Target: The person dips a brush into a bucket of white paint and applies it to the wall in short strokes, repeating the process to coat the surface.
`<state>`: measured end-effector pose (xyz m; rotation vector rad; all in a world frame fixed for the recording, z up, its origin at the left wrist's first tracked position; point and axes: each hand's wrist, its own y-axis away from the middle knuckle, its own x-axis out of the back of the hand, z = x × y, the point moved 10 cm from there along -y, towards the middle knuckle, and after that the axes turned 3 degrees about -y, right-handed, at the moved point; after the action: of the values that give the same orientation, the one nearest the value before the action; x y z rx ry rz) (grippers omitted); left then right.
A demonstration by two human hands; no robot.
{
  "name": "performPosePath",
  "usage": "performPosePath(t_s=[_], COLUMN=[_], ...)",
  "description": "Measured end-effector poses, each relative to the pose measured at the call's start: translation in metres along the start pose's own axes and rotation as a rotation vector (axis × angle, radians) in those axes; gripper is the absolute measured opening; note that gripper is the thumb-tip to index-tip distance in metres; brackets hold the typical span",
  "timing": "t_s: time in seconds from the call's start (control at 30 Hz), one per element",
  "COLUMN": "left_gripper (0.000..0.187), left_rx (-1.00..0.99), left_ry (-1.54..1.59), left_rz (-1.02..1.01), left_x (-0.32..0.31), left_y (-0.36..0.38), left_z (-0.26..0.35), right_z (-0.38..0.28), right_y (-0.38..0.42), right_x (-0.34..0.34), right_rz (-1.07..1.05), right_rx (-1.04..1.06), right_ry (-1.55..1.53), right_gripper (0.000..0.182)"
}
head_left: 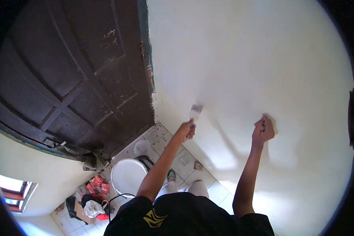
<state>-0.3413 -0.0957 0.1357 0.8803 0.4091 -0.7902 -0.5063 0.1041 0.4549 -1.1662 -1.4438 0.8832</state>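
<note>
My left hand [186, 131] is wrapped around the blue handle of a putty knife [195, 111], whose flat, whitish blade widens toward a greyish end. The blade points up, close against the off-white wall [240, 59], not far from the door frame. Farther right, my right hand [264, 129] is closed, its fingertips right at the wall. I cannot tell what, if anything, is in those fingers. Both forearms reach forward over the floor.
A dark panelled door [78, 78] fills the left. Below it stands a large white bucket [128, 175]. Red packets [98, 185] and a white plastic bag [93, 208] lie at lower left. The tiled floor [183, 169] has dark specks, and a barred window [13, 192] sits at far left.
</note>
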Motion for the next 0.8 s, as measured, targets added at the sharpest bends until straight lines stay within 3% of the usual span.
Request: performPosePath(t_s=[0.13, 0.2, 0.23, 0.3, 0.33, 0.4, 0.63, 0.7, 0.8], left_gripper=[0.036, 0.034, 0.034, 0.03, 0.029, 0.028, 0.027, 0.028, 0.031], left_rx=[0.021, -0.132, -0.152, -0.279, -0.281, -0.312, -0.394, -0.414, -0.285], left_ry=[0.206, 0.339, 0.339, 0.246, 0.194, 0.185, 0.044, -0.009, -0.081], left_rz=[-0.049, -0.234, -0.232, 0.061, 0.081, 0.106, 0.173, 0.189, 0.35], left_x=[-0.021, -0.046, -0.056, -0.047, -0.043, -0.049, -0.044, -0.048, -0.033], left_y=[0.047, 0.072, 0.084, 0.107, 0.111, 0.132, 0.193, 0.223, 0.255], left_z=[-0.062, -0.07, -0.076, -0.079, -0.088, -0.098, -0.182, -0.207, -0.248], right_z=[0.013, -0.006, -0.02, -0.048, -0.064, -0.097, -0.159, -0.169, -0.192], right_y=[0.061, 0.122, 0.154, 0.216, 0.237, 0.257, 0.314, 0.348, 0.387], right_x=[-0.037, -0.05, -0.053, -0.056, -0.052, -0.034, 0.044, 0.069, 0.097], right_rz=[-0.322, -0.572, -0.667, -0.864, -0.921, -0.932, -0.791, -0.71, -0.626], right_rx=[-0.715, -0.94, -0.993, -1.14, -1.155, -1.214, -1.372, -1.524, -1.582], right_ry=[-0.593, -0.646, -0.728, -0.792, -0.844, -0.889, -1.018, -1.06, -1.26], right_gripper=[0.015, 0.014, 0.014, 0.014, 0.018, 0.026, 0.021, 0.018, 0.027])
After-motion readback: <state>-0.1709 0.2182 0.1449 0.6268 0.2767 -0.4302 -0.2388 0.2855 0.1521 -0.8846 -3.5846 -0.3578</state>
